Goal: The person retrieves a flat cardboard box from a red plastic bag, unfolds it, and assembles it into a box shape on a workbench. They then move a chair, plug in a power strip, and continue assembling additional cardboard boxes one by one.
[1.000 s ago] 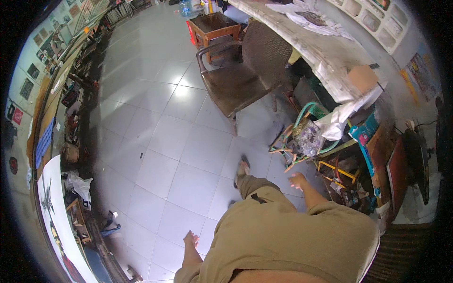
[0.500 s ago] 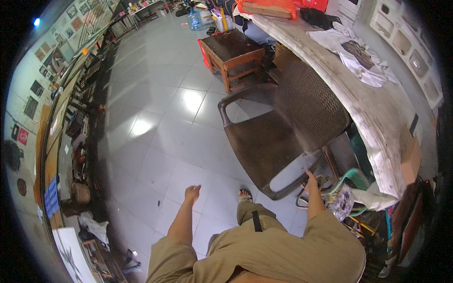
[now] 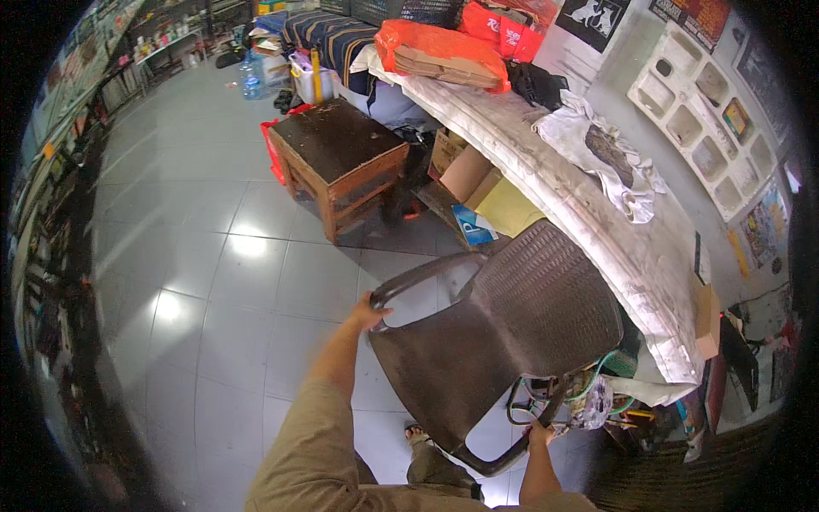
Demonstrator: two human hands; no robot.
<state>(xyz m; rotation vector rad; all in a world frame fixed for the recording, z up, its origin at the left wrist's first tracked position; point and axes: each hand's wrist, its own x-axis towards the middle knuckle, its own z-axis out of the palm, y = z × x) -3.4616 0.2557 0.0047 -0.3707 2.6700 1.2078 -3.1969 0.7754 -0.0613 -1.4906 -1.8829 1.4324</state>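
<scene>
A dark brown plastic armchair [image 3: 444, 358] with a woven-pattern backrest stands in front of me, its back toward the covered table. My left hand [image 3: 368, 314] is closed round the front of its far left armrest. My right hand [image 3: 537, 433] grips the nearer armrest, close to my body. The undersides of both armrests hide part of the fingers. Beside my right hand, below the table's end, lie a green hose [image 3: 607, 369] and a clear plastic-wrapped bundle [image 3: 593, 405].
A wooden stool [image 3: 337, 145] with a dark top stands ahead. The long table [image 3: 512, 128] under a stained whitish cover runs along the right, with orange bags [image 3: 439, 51] and a white cloth [image 3: 597, 136] on it. Cardboard boxes [image 3: 465, 171] sit beneath. Cluttered shelving [image 3: 51, 282] lines the left.
My left hand has reached forward and taken hold of the far armrest. My right hand stays on the near one. The view has turned right, and the boxes under the table now show.
</scene>
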